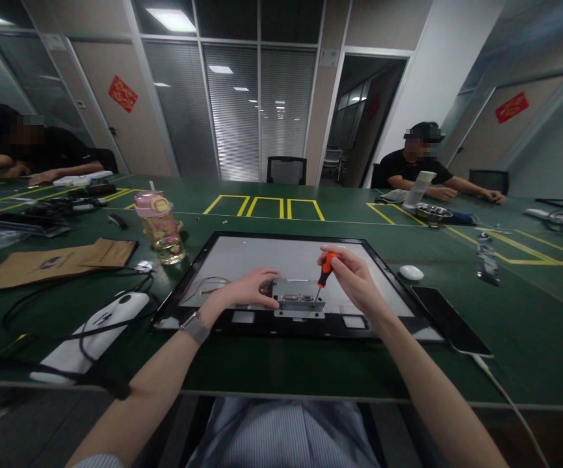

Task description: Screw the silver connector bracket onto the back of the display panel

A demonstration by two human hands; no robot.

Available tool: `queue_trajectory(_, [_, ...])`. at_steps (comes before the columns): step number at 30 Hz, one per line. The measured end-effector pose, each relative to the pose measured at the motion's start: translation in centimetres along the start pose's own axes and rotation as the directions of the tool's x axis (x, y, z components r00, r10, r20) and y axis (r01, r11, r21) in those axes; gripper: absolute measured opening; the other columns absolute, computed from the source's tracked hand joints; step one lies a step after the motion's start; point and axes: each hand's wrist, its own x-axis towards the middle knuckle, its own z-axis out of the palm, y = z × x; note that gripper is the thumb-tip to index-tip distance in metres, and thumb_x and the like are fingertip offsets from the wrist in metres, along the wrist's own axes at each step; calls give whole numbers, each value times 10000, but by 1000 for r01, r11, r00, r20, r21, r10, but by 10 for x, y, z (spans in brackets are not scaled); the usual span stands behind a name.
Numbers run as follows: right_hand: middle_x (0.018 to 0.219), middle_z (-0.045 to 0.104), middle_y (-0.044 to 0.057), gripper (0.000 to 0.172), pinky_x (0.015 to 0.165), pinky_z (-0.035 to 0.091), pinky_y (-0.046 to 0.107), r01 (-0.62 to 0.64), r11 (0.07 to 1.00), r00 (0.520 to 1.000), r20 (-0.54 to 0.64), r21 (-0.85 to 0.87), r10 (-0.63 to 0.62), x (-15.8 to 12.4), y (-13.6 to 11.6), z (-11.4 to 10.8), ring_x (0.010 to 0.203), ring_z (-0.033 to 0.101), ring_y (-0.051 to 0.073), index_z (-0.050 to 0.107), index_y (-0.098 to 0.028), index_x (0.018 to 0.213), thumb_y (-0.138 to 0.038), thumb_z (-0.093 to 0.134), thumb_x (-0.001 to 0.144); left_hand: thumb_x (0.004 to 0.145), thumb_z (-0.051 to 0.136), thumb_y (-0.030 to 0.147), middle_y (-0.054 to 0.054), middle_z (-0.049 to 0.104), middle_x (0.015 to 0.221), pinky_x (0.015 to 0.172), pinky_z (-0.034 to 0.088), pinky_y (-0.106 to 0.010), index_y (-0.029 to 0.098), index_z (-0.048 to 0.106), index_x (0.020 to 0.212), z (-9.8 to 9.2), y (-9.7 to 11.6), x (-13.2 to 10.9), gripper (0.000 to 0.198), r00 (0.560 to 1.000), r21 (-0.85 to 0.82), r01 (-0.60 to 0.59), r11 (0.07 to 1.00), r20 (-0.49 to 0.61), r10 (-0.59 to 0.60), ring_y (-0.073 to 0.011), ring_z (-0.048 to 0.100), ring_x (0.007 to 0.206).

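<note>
A flat display panel (257, 253) with a black frame lies on the green table in front of me. Near its front edge sits a metal bracket (300, 313) with connector ports. My left hand (255, 288) holds the left end of the bracket, fingers curved round it. My right hand (352, 273) grips an orange and black screwdriver (327, 268), its tip pointing down at the right part of the bracket. Whether the tip sits in a screw is too small to tell. A thin cable (208, 283) lies on the panel, left of the bracket.
Left on the table (272, 374) are a pink-lidded bottle (162, 227), a brown paper bag (52, 266), black cables and a white power strip (93, 335). Right are a white case (411, 272) and a phone (450, 318) with its cable. People sit at the far left and far right.
</note>
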Motion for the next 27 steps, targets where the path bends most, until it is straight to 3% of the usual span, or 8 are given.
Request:
queue_trajectory(3, [944,641,47,255,864,498,402,8,1000,1000,3,-1,-8,1,1,0,943,612,201,606,-269,1086,-404,468,920,668,656,649,-69,369,1461,1121,260,-391,263,452,1349,-1,2,0,809,1000,5,-9,1000,4,9,-285,343,1338])
queue_trajectory(8, [920,623,34,189,859,501,397,8,1000,999,-36,13,-8,1,3,-2,912,603,206,643,-259,848,-444,618,820,666,660,648,-86,363,1465,1125,254,-404,231,451,1352,-2,5,0,830,1000,6,3,1000,10,-3,-289,334,1341])
queue_trajectory(14, [859,637,30,215,853,485,396,-9,987,1000,19,160,6,3,3,-2,862,608,190,642,-272,1020,-405,538,888,659,662,654,-79,363,1468,1126,249,-401,243,462,1344,-2,4,0,823,1000,6,10,1000,12,-10,-294,331,1345])
queue_trajectory(20, [932,605,29,143,902,468,395,-2,976,999,38,220,-7,0,0,4,907,583,184,660,-257,827,-399,659,804,668,663,644,-78,358,1472,1130,247,-395,242,448,1351,0,1,1,821,1000,11,3,1000,8,-3,-281,317,1357])
queue_trajectory(24, [861,623,33,223,763,504,343,-61,985,997,66,163,50,-1,-1,4,830,589,177,651,-274,1043,-394,570,873,665,663,648,-73,359,1472,1130,245,-410,252,450,1349,0,0,0,819,1000,4,10,1000,9,-10,-288,315,1356])
queue_trajectory(27, [881,634,42,257,803,493,371,-2,993,999,52,114,-4,0,2,2,876,593,193,628,-274,1096,-395,483,922,667,661,647,-67,356,1473,1128,249,-414,262,446,1352,0,0,0,814,1000,4,10,1000,12,-10,-289,316,1355])
